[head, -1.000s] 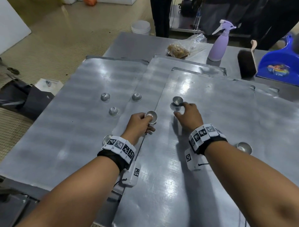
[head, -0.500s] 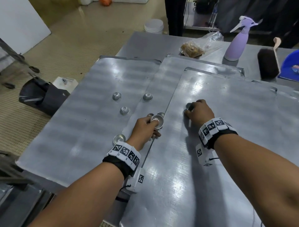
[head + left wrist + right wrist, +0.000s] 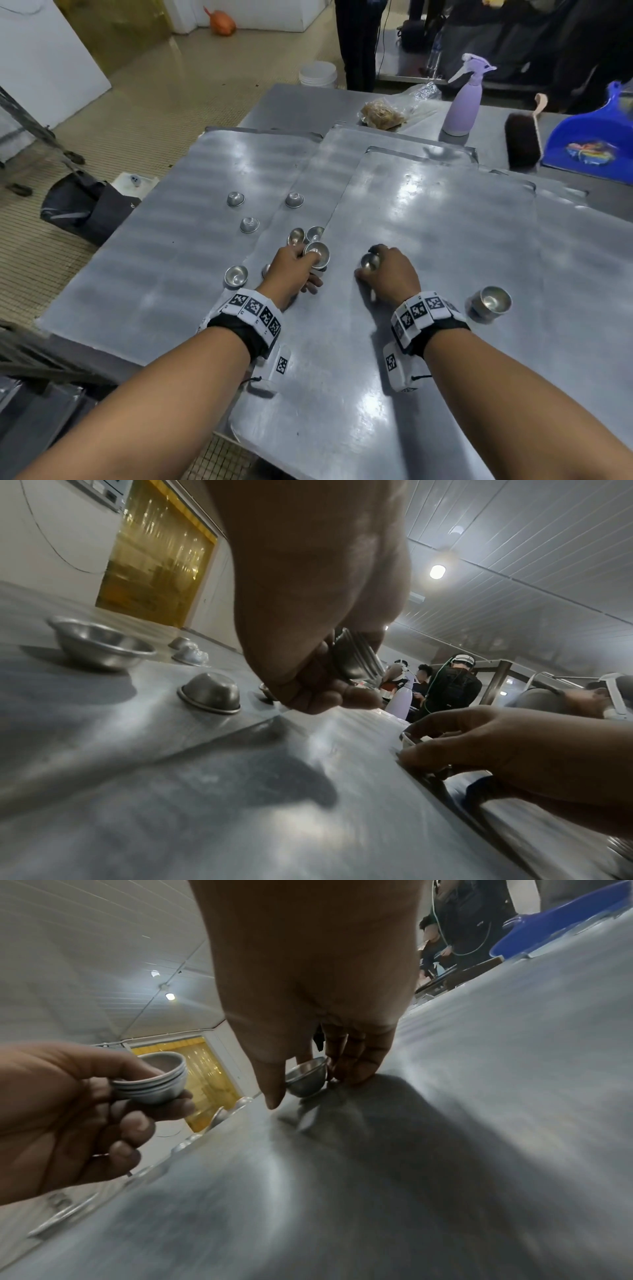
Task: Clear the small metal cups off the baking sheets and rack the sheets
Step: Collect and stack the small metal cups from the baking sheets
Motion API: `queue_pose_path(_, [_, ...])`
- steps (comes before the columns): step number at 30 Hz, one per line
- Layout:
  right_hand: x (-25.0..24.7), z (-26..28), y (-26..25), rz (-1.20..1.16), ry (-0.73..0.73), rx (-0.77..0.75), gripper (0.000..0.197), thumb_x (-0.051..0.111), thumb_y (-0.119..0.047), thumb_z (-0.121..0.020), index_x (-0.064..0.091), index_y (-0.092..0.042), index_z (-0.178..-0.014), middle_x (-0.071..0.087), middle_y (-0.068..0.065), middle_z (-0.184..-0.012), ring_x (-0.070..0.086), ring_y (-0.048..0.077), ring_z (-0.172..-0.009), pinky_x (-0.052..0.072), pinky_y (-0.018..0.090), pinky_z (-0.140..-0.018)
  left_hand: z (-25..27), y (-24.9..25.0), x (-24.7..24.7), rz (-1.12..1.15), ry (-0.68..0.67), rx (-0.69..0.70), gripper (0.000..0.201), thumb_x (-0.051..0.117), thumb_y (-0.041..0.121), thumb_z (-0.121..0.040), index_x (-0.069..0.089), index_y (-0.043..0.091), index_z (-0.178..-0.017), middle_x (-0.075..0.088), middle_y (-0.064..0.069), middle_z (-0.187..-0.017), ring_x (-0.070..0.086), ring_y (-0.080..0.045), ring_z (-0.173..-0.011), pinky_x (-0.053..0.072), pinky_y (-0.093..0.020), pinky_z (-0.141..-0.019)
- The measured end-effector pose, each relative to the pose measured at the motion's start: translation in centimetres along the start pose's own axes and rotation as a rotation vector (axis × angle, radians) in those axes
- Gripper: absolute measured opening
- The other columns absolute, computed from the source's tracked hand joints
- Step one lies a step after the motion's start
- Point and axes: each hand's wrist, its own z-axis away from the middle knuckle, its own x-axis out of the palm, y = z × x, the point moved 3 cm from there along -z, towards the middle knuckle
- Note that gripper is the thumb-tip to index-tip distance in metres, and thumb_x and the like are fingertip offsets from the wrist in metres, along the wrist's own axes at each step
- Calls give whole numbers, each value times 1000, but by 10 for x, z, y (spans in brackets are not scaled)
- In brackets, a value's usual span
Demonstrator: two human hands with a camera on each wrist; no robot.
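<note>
My left hand [image 3: 310,263] grips a nested stack of small metal cups [image 3: 317,253] just above the seam between two baking sheets; the left wrist view shows the stack [image 3: 356,658] in curled fingers. To its right, my right hand [image 3: 368,267] curls over a single cup [image 3: 370,262] on the top baking sheet [image 3: 411,359]. In the right wrist view that cup [image 3: 304,1081] sits tilted between thumb and fingers, low on the sheet. Another upright cup [image 3: 491,303] stands right of my right wrist. Several loose cups [image 3: 249,225] lie on the left sheet [image 3: 164,260], some upside down.
Overlapping sheets cover the steel table. At its far edge are a bag of crumbs [image 3: 382,113], a lilac spray bottle [image 3: 462,102], a hand brush [image 3: 522,140] and a blue dustpan [image 3: 592,147]. A dark bag [image 3: 82,209] lies on the floor at left. People stand behind the table.
My right hand closed over the single cup and drew it nearer, level with my left hand. The left hand kept its stack and hardly moved.
</note>
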Motion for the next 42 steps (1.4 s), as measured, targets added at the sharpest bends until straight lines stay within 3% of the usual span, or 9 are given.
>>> queue_pose_path(10, [18, 86, -13, -214, -49, -206, 43, 66, -40, -80, 61, -30, -122, 71, -4, -106, 66, 20, -98, 54, 35, -87, 61, -21, -18, -16, 96, -14, 13, 54, 17, -86, 61, 6, -85, 66, -7, -61, 57, -26, -50, 38, -32, -54])
queue_pose_path(17, [27, 112, -68, -265, -53, -410, 63, 79, -45, -78, 57, -23, -133, 71, -3, -117, 65, 17, -104, 52, 36, -89, 96, -33, -45, 143, 212, -29, 12, 59, 11, -95, 65, 1, -90, 70, -21, -79, 67, -26, -56, 50, -29, -52])
queue_pose_path(20, [33, 120, -93, -265, -44, -470, 56, 79, -45, -76, 61, -29, -126, 73, -6, -106, 66, 16, -98, 52, 34, -83, 103, -31, -54, 249, 207, -41, 31, 68, 32, -97, 72, 2, -94, 74, -17, -82, 73, -25, -68, 62, -35, -67])
queue_pose_path(24, [51, 118, -116, -218, -22, -485, 56, 76, -49, -76, 60, -31, -126, 74, -5, -103, 67, 19, -94, 53, 35, -79, 104, -30, -64, 419, 131, -53, 44, 60, 48, -99, 73, 6, -101, 77, -13, -87, 75, -23, -77, 64, -43, -72])
queue_pose_path(27, [63, 116, -137, -180, -42, -477, 50, 73, -48, -79, 60, -30, -124, 73, -2, -101, 67, 21, -90, 54, 38, -78, 97, -37, -84, 415, 105, -42, 40, 70, 34, -96, 72, -5, -104, 78, -14, -89, 74, -27, -84, 63, -42, -76])
queue_pose_path(30, [82, 109, -158, -127, -164, -456, 68, 75, -47, -77, 51, -31, -139, 67, -3, -125, 62, 19, -113, 51, 36, -92, 86, -41, -115, 330, 119, -30, 12, 69, 9, -94, 75, -1, -96, 76, -16, -87, 74, -25, -74, 60, -30, -63])
queue_pose_path(32, [91, 99, -165, -116, -218, -408, 73, 74, -44, -78, 46, -31, -145, 60, -2, -136, 59, 20, -121, 49, 38, -98, 76, -43, -139, 288, 148, -48, 12, 62, 3, -95, 71, -5, -98, 75, -21, -88, 76, -24, -70, 60, -27, -60])
queue_pose_path(36, [99, 76, -172, -53, -171, -312, 61, 68, -28, -84, 50, -21, -141, 61, 7, -135, 59, 23, -120, 47, 35, -100, 50, -47, -179, 235, 162, -79, 13, 56, 5, -98, 68, 0, -94, 77, -18, -79, 77, -24, -69, 62, -27, -64])
queue_pose_path(42, [125, 53, -199, 84, -150, -293, 62, 67, -36, -86, 50, -19, -143, 57, 4, -141, 55, 25, -126, 44, 35, -101, 26, -48, -210, 119, 100, -94, 16, 55, 13, -98, 68, 6, -93, 78, -15, -87, 70, -20, -54, 52, -24, -54])
